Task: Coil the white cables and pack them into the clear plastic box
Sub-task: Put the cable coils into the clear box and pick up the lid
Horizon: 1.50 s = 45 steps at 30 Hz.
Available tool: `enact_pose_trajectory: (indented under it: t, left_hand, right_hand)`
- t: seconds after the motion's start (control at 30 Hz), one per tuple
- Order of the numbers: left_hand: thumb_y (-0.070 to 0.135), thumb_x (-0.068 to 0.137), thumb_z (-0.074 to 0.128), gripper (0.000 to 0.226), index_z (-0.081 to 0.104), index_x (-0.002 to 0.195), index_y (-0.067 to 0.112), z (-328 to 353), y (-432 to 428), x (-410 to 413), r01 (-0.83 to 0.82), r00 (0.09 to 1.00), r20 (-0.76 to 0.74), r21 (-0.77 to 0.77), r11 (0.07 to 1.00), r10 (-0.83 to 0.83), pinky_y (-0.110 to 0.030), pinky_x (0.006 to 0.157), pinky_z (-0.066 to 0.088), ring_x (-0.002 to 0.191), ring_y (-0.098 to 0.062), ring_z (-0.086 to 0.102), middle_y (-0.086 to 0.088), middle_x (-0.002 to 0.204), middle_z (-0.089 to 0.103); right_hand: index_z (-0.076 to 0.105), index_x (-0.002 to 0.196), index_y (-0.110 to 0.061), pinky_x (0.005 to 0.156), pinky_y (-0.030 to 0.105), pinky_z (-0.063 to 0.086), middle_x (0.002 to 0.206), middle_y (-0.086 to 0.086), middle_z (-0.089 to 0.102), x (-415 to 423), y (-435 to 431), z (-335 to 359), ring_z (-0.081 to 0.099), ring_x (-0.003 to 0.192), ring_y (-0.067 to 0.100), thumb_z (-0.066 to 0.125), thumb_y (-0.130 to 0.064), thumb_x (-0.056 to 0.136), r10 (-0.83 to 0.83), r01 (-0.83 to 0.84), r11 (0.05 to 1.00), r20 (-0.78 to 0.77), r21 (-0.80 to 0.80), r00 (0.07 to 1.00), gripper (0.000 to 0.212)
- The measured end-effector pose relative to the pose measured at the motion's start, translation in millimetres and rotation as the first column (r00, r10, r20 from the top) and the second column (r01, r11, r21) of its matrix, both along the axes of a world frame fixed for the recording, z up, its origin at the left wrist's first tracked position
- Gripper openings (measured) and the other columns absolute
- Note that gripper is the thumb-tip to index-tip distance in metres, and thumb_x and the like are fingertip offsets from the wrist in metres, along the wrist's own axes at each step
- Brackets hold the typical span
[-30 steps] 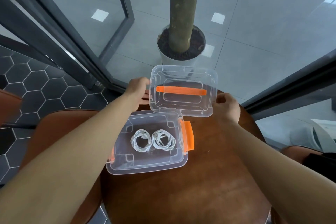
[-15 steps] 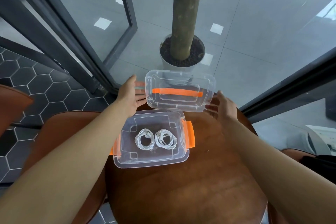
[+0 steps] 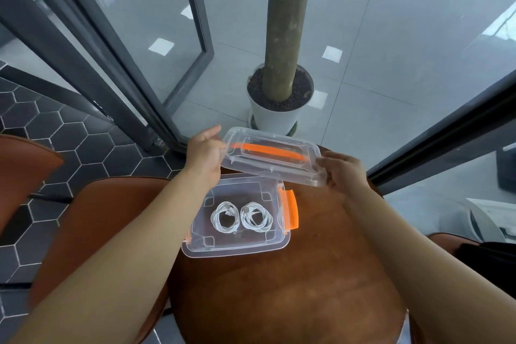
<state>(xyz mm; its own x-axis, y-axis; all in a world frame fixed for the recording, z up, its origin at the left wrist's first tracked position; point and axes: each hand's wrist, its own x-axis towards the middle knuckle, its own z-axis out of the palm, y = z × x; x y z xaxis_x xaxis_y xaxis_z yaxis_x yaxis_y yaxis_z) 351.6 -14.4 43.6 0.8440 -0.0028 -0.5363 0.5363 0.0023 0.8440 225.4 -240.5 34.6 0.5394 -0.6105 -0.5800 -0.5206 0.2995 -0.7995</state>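
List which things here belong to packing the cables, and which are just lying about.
Job: left cable, right cable, clear box, lid, held by left hand and right hand.
Just there: table, chair, potted tree, glass door.

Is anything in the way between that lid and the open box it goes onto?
Nothing visible. The lid, held by the left hand and right hand, hangs tilted above the far edge of the clear plastic box. Both coiled white cables lie flat on its floor, and its right orange latch is swung outward.
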Motion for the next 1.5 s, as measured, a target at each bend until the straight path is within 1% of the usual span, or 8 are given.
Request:
enact_pose_trajectory:
  t: [0.1, 0.3, 0.47, 0.77, 0.9, 1.03, 1.33, 1.5]
  left_hand:
    - [-0.019, 0.090, 0.047, 0.057, 0.047, 0.144, 0.000, 11, 11, -6, 0.038, 0.999, 0.007, 0.019, 0.999, -0.038, -0.025, 0.091, 0.048, 0.102, -0.018, 0.058, -0.015, 0.130, 0.058]
    - [-0.010, 0.091, 0.058, 0.053, 0.050, 0.141, 0.003, 20, 47, -16, 0.160, 0.986, 0.016, 0.181, 0.970, -0.166, -0.030, 0.086, 0.054, 0.100, -0.025, 0.068, -0.016, 0.127, 0.065]
    - [0.006, 0.090, 0.069, 0.030, 0.070, 0.120, 0.009, 17, 77, -39, 0.135, 0.987, 0.044, 0.297, 0.945, -0.155, -0.056, 0.090, 0.057, 0.092, -0.032, 0.073, -0.013, 0.099, 0.076]
    - [0.018, 0.092, 0.067, 0.019, 0.075, 0.109, 0.017, -6, 109, -74, 0.177, 0.969, 0.054, 0.525, 0.832, -0.240, -0.032, 0.073, 0.055, 0.087, -0.014, 0.069, 0.009, 0.089, 0.072]
    - [0.028, 0.093, 0.062, 0.017, 0.076, 0.100, 0.021, -10, 110, -79, 0.236, 0.942, 0.027, 0.657, 0.717, -0.334, -0.040, 0.078, 0.057, 0.083, -0.019, 0.069, 0.005, 0.087, 0.073]
    - [0.035, 0.095, 0.057, 0.025, 0.076, 0.094, 0.020, -10, 107, -84, 0.235, 0.922, 0.033, 0.745, 0.624, -0.386, -0.038, 0.072, 0.056, 0.075, -0.017, 0.067, 0.004, 0.082, 0.073]
    - [0.041, 0.097, 0.054, 0.031, 0.073, 0.088, 0.018, -20, 112, -94, 0.225, 0.922, 0.030, 0.768, 0.600, -0.385, -0.046, 0.073, 0.059, 0.074, -0.021, 0.067, 0.001, 0.080, 0.073]
    - [0.032, 0.096, 0.057, 0.026, 0.071, 0.111, 0.016, -30, 116, -97, 0.252, 0.920, -0.007, 0.779, 0.574, -0.393, -0.032, 0.061, 0.050, 0.077, -0.014, 0.064, 0.008, 0.086, 0.067]
  right_hand:
    - [0.068, 0.096, 0.010, 0.066, 0.037, 0.052, 0.073, 0.025, 0.060, -5, 5, 6, 0.056, 0.073, 0.029, 0.072, 0.008, 0.079, 0.067, -0.066, 0.998, 0.022, -0.017, 0.998, 0.017]
    - [0.072, 0.085, -0.029, 0.086, 0.044, 0.062, 0.097, -0.002, 0.077, -11, 20, 16, 0.075, 0.092, 0.023, 0.075, 0.001, 0.081, 0.230, -0.222, 0.966, 0.048, -0.131, 0.972, 0.031]
    - [0.074, 0.108, -0.025, 0.090, 0.037, 0.059, 0.101, -0.014, 0.069, -19, 40, 19, 0.067, 0.100, 0.012, 0.075, -0.008, 0.080, 0.320, -0.304, 0.890, -0.008, -0.339, 0.947, 0.033]
    - [0.070, 0.118, -0.026, 0.081, 0.031, 0.056, 0.111, -0.012, 0.070, -39, 71, 0, 0.065, 0.091, 0.011, 0.076, -0.013, 0.075, 0.443, -0.499, 0.771, -0.230, -0.395, 0.867, 0.045]
    - [0.068, 0.121, -0.030, 0.082, 0.042, 0.063, 0.117, -0.011, 0.072, -47, 80, -4, 0.071, 0.095, 0.015, 0.079, -0.021, 0.073, 0.452, -0.531, 0.747, -0.279, -0.400, 0.847, 0.050]
    - [0.068, 0.125, -0.028, 0.082, 0.032, 0.060, 0.120, -0.011, 0.071, -47, 82, -4, 0.071, 0.097, 0.015, 0.077, -0.023, 0.075, 0.458, -0.538, 0.738, -0.284, -0.407, 0.843, 0.051]
    - [0.064, 0.128, -0.027, 0.075, 0.024, 0.053, 0.120, -0.011, 0.070, -52, 87, -10, 0.069, 0.093, 0.012, 0.074, -0.022, 0.079, 0.461, -0.560, 0.708, -0.319, -0.430, 0.828, 0.051]
    - [0.063, 0.124, -0.030, 0.077, 0.028, 0.060, 0.116, -0.014, 0.069, -54, 90, -16, 0.068, 0.093, 0.010, 0.078, -0.031, 0.079, 0.451, -0.554, 0.704, -0.324, -0.443, 0.832, 0.047]
